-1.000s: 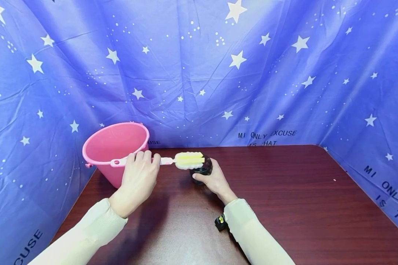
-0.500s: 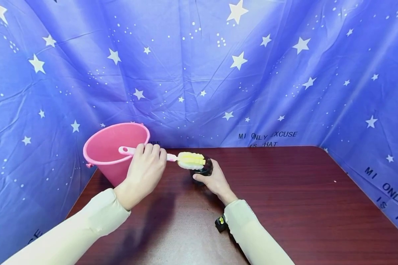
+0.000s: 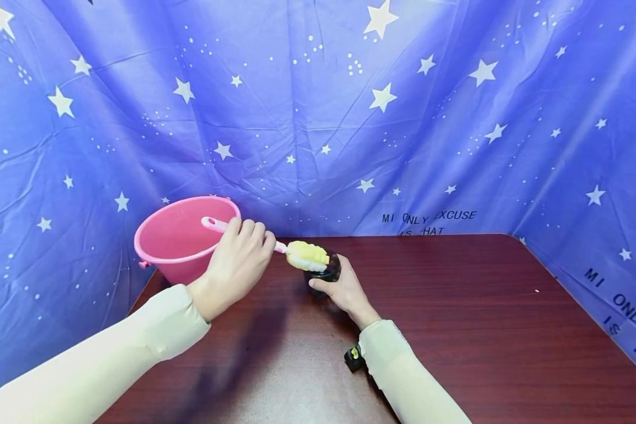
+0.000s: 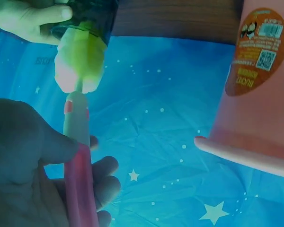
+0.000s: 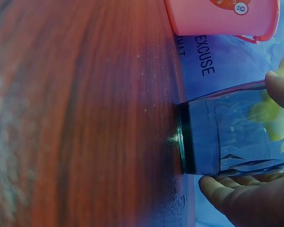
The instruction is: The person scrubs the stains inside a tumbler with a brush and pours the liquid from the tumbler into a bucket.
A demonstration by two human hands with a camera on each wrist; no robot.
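My left hand (image 3: 239,259) grips the pink and white handle of a sponge bottle brush (image 3: 306,255). In the left wrist view the thumb lies along the handle (image 4: 80,184) and the fingers curl round it. The brush's yellow and white sponge head (image 4: 80,61) tilts down toward a dark see-through cup (image 3: 318,285), its tip in the cup's mouth. My right hand (image 3: 344,291) holds this cup upright, thumb on the near side and fingers round the far side. In the right wrist view, yellow sponge shows through the upper wall of the cup (image 5: 241,137), whose base meets the tabletop.
A pink bucket (image 3: 185,268) stands at the table's back left, just behind my left hand. The brown wooden table (image 3: 456,318) reaches a blue star-patterned curtain (image 3: 307,118) at the back and sides. A small black device (image 3: 354,358) sits by my right cuff.
My left hand has moved right and slightly up and away from me, lifting the handle's end. The brush now slants downward, its sponge tip lower into the cup. My right hand stays in place.
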